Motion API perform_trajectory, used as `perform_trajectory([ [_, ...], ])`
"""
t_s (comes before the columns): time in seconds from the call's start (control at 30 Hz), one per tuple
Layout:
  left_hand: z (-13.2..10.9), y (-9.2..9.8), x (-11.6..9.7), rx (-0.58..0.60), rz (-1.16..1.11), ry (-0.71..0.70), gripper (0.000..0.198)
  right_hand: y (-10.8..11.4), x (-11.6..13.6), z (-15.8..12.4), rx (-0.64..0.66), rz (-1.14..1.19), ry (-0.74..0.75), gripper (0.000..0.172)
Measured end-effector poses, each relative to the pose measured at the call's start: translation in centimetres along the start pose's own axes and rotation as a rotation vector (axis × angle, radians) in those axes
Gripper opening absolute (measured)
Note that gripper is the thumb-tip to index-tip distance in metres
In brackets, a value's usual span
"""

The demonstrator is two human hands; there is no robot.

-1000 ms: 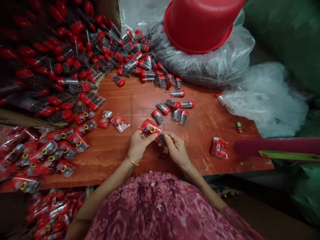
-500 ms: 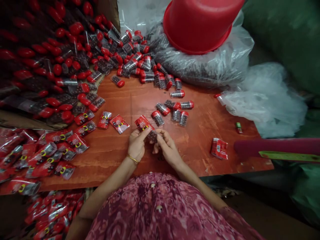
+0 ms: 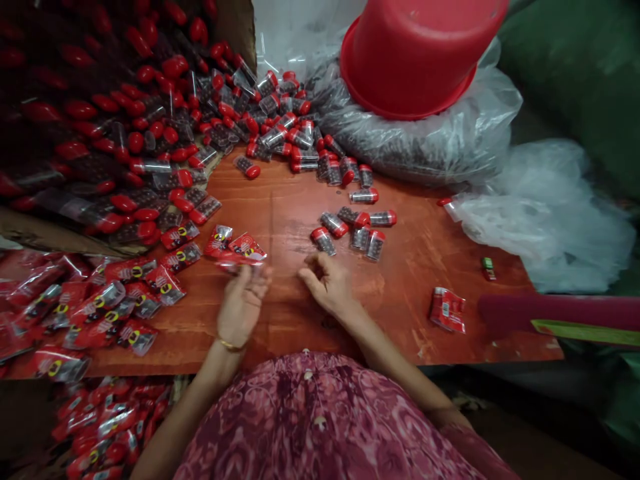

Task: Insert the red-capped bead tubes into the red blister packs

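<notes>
Watching through the head camera, I saw the person's left hand (image 3: 243, 300) blurred above the wooden table (image 3: 280, 200), its fingertips at a red packet (image 3: 235, 263) that was smeared by motion too. I could not tell whether the fingers pinched that packet or hung just over it. The right hand (image 3: 326, 285) lay on the boards with its fingers loosely curled and nothing between them, just short of the loose tubes (image 3: 353, 230).

To my eye the work was laying a filled packet with the others. Doing it well meant setting it flat beside the two packets (image 3: 235, 244) already lying there, not on top of them, and keeping the sleeve out of the heap of packets (image 3: 95, 307) at the left edge.

By my count, six red-capped tubes lay in the cluster nearest the right hand and a seventh just beyond it. One lone packet (image 3: 447, 309) sat well apart on the right, and one upturned red bucket (image 3: 420, 60) rested on a plastic sack (image 3: 425, 143). The heaps at the left were past counting.
</notes>
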State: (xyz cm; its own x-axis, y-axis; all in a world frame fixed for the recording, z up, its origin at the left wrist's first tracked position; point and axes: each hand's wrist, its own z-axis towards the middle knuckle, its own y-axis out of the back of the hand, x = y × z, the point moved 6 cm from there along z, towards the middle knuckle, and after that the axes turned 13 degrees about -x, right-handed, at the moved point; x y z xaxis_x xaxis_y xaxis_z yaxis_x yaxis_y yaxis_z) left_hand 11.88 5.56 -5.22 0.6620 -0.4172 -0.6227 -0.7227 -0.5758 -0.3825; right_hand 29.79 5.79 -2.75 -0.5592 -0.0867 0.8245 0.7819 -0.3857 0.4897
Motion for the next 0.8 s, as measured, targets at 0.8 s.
perform_trajectory([
  [0.8, 1.3, -7.6, 1.2, 0.161, 1.641, -1.254, 0.035, 1.3, -3.5, 0.4, -0.128, -0.558, 0.325, 0.036],
])
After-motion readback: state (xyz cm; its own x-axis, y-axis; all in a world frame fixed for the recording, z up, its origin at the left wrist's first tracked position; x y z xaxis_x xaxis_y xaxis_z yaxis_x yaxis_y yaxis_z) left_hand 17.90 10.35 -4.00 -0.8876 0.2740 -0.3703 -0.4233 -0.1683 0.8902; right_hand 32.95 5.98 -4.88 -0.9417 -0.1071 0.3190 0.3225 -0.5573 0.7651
